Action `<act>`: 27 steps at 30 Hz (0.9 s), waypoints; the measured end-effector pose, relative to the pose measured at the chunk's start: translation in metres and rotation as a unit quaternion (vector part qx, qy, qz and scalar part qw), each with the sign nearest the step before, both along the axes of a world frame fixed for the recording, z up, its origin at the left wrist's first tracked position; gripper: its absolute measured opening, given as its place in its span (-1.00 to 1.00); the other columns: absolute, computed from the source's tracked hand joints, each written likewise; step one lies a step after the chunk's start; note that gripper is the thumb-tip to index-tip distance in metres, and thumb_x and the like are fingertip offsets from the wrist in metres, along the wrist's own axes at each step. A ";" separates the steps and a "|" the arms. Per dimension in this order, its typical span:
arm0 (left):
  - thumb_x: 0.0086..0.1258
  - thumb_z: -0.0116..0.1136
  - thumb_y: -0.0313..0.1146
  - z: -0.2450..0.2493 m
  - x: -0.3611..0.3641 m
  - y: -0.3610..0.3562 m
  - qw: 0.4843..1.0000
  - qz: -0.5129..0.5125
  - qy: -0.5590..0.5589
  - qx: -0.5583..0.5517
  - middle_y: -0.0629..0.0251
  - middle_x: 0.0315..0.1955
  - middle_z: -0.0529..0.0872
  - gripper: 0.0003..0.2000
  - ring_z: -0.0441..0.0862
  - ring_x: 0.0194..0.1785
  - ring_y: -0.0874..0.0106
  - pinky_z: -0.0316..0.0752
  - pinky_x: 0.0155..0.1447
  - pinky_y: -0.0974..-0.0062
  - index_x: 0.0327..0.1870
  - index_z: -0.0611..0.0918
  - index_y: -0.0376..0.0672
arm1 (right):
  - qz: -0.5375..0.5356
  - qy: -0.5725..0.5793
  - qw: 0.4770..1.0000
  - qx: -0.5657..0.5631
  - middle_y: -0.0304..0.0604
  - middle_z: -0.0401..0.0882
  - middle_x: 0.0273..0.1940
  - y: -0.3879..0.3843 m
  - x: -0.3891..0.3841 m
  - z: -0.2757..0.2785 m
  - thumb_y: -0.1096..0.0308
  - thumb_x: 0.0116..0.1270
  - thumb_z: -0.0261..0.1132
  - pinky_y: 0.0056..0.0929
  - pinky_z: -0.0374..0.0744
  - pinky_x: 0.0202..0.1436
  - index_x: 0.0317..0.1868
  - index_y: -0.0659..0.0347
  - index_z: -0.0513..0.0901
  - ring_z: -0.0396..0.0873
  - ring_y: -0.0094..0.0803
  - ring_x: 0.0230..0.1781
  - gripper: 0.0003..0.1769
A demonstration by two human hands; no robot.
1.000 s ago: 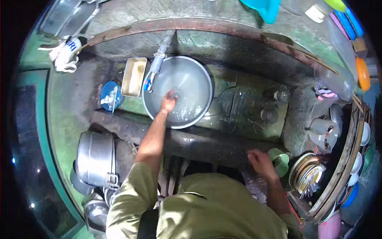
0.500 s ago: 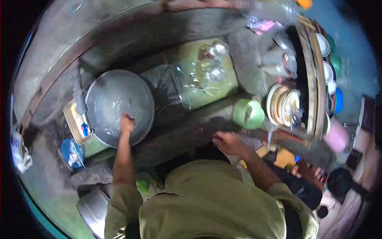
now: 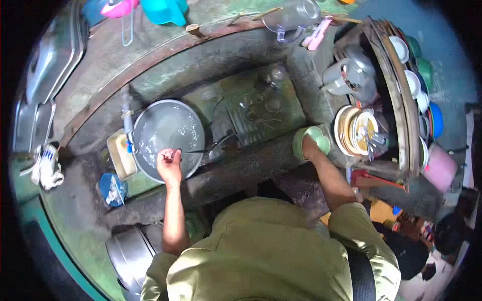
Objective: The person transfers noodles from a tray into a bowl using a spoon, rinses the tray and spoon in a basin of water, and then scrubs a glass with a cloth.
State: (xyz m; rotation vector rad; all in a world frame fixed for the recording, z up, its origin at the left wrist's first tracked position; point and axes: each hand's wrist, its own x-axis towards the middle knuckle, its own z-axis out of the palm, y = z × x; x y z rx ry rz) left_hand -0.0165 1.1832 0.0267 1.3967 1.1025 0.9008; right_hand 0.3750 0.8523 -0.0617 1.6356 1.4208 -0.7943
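My left hand (image 3: 169, 163) is over the near rim of a wide grey basin (image 3: 167, 106) of water, fingers closed in a pinch. A thin dark rod (image 3: 196, 151) begins right at its fingertips and points right across the rim; I cannot tell whether they grip it. My right hand (image 3: 312, 150) reaches into a light green container (image 3: 317, 134) on the ledge, its fingers hidden inside. A hose or pipe (image 3: 127, 123) ends beside the basin's left rim.
Stacked plates (image 3: 342, 131) with spoons on top stand right of the green container. Glasses (image 3: 273, 103) lie in the wet trough. A beige tray (image 3: 122, 156) and blue bowl (image 3: 113, 189) are at the left. A metal pot (image 3: 129, 253) stands lower left; a wooden rack (image 3: 394, 95) rises at right.
My left hand has come up out of the basin's water toward its near rim. My right hand has moved right, from above the ledge into the green container. The view has shifted.
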 end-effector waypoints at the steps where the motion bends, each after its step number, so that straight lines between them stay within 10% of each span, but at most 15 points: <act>1: 0.26 0.26 -0.60 0.008 0.004 -0.005 0.999 0.040 -0.009 -0.030 0.47 -0.45 0.56 -0.83 0.50 -0.37 0.66 0.52 -0.32 0.64 -0.21 0.54 -0.17 | -0.121 0.027 0.984 0.131 0.11 0.55 0.06 -0.016 0.010 -0.012 0.35 0.19 0.25 -0.11 0.44 0.18 0.00 0.34 0.58 0.51 -0.05 0.09 -0.63; 2: 0.29 0.27 -0.54 0.023 0.009 -0.014 0.995 0.078 -0.017 -0.062 0.47 -0.45 0.57 -0.86 0.51 -0.38 0.65 0.54 -0.35 0.63 -0.21 0.55 -0.16 | -0.242 0.058 0.935 0.253 0.14 0.59 -0.03 -0.029 0.014 -0.015 0.44 0.12 0.26 -0.15 0.51 0.08 -0.10 0.35 0.62 0.57 -0.06 0.01 -0.69; 3: 0.33 0.26 -0.43 0.026 0.008 -0.019 0.986 0.109 -0.060 -0.112 0.43 -0.42 0.61 -0.90 0.56 -0.37 0.60 0.59 -0.37 0.57 -0.21 0.58 -0.14 | -0.390 0.090 0.902 0.160 0.14 0.40 0.24 -0.015 0.024 0.000 0.34 0.15 0.37 -0.12 0.42 0.30 0.21 0.33 0.47 0.42 -0.04 0.22 -0.40; 7: 0.39 0.20 -0.30 0.022 0.006 -0.044 0.972 0.124 -0.047 -0.196 0.36 -0.39 0.64 -0.85 0.60 -0.44 0.53 0.58 -0.44 0.63 -0.16 0.58 -0.15 | -0.362 -0.002 0.902 0.236 0.25 0.33 0.27 0.011 -0.022 0.112 0.41 0.22 0.28 -0.11 0.48 0.25 0.27 0.38 0.37 0.33 0.09 0.30 -0.40; 10: 0.46 0.02 -0.44 0.000 0.024 -0.081 0.960 0.123 -0.049 -0.245 0.23 -0.36 0.67 -0.90 0.62 -0.50 0.45 0.60 -0.47 0.57 -0.16 0.57 -0.24 | -0.304 0.096 0.922 0.219 0.25 0.32 0.28 -0.003 0.007 0.035 0.41 0.27 0.23 -0.07 0.48 0.24 0.27 0.37 0.38 0.37 0.10 0.26 -0.45; 14: 0.38 -0.01 -0.55 -0.021 0.052 -0.143 0.928 0.117 -0.062 -0.349 0.17 -0.32 0.68 -0.88 0.69 -0.43 0.37 0.67 -0.39 0.47 -0.15 0.56 -0.23 | -0.344 0.126 0.906 0.213 0.22 0.46 0.16 0.019 0.000 0.149 0.33 0.28 0.22 -0.10 0.47 0.20 0.22 0.32 0.45 0.48 0.09 0.15 -0.50; 27: 0.38 -0.01 -0.60 -0.033 -0.004 -0.184 0.928 0.206 0.040 -0.307 0.23 -0.33 0.69 -0.80 0.66 -0.40 0.47 0.59 -0.44 0.55 -0.03 0.58 -0.28 | -0.248 0.183 0.780 0.544 0.25 0.50 -0.20 -0.016 0.005 0.112 0.31 0.38 0.08 0.04 0.43 -0.24 -0.36 0.28 0.44 0.50 0.20 -0.26 -0.79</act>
